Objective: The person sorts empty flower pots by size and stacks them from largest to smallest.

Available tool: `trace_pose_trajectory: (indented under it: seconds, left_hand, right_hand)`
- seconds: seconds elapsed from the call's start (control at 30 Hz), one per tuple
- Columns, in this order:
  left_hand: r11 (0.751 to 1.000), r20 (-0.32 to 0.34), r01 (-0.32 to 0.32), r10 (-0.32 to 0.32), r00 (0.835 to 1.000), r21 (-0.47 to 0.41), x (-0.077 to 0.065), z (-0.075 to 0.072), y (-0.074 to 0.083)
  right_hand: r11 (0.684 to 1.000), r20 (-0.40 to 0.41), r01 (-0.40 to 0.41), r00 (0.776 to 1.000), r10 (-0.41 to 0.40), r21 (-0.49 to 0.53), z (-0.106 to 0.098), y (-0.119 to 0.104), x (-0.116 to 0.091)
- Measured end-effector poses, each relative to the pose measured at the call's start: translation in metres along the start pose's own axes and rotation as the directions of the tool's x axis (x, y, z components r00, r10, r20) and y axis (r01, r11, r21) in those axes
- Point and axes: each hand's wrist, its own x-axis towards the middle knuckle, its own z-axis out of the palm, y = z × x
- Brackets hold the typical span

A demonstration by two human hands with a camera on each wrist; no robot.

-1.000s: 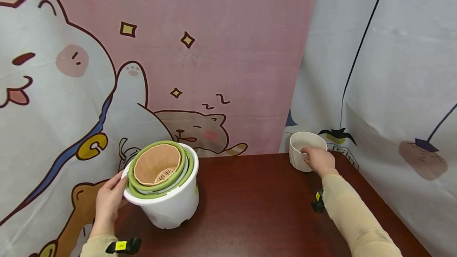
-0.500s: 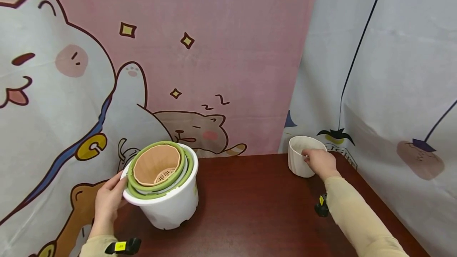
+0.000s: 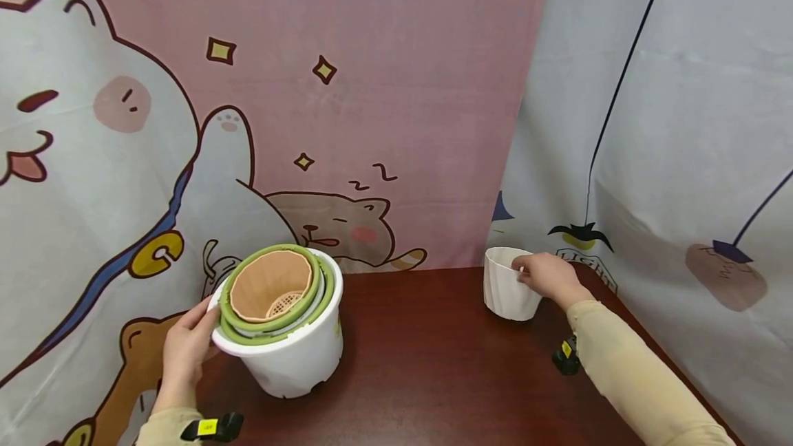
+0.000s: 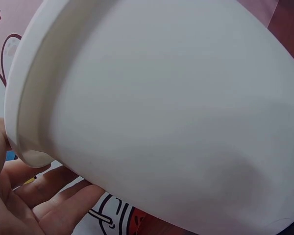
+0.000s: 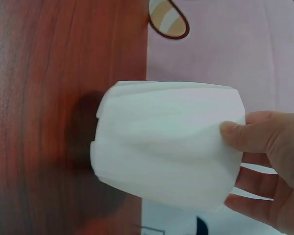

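Note:
A large white flower pot (image 3: 303, 363) stands at the left, leaning slightly toward me. Nested inside it are green-rimmed pots (image 3: 232, 332), a greyish rim between them, and a peach fluted pot (image 3: 263, 288) with a mesh bottom on top. My left hand (image 3: 186, 346) grips the big pot's rim; its fingers (image 4: 66, 205) lie under the lip in the left wrist view. At the right, my right hand (image 3: 548, 275) pinches the rim of a small white fluted pot (image 3: 509, 291), thumb (image 5: 240, 137) outside. This pot tilts a little, close over the table.
The dark red-brown table (image 3: 427, 356) stretches between the two pots. A pink printed cloth (image 3: 421, 122) hangs along its back edge, and a pale printed cloth (image 3: 669, 122) closes off the right side.
My right hand has brought the small white pot leftward and nearer to me, and the pot now tilts slightly. The left hand and the large pot have stayed put.

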Motion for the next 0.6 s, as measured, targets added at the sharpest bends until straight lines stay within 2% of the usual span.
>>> trace_pose_trajectory:
  seconds: [0.3, 0.6]
  left_hand:
    - [1.000, 0.003, -0.002, 0.002, 1.000, 0.001, -0.001, -0.001, 0.001]
    - [1.000, 0.004, -0.002, 0.002, 1.000, -0.001, 0.000, -0.001, 0.001]
  right_hand:
    - [0.996, 0.040, 0.086, 0.995, -0.086, 0.001, -0.014, -0.031, 0.000]
    - [0.977, -0.013, 0.211, 0.977, -0.211, 0.006, -0.023, -0.063, 0.002]
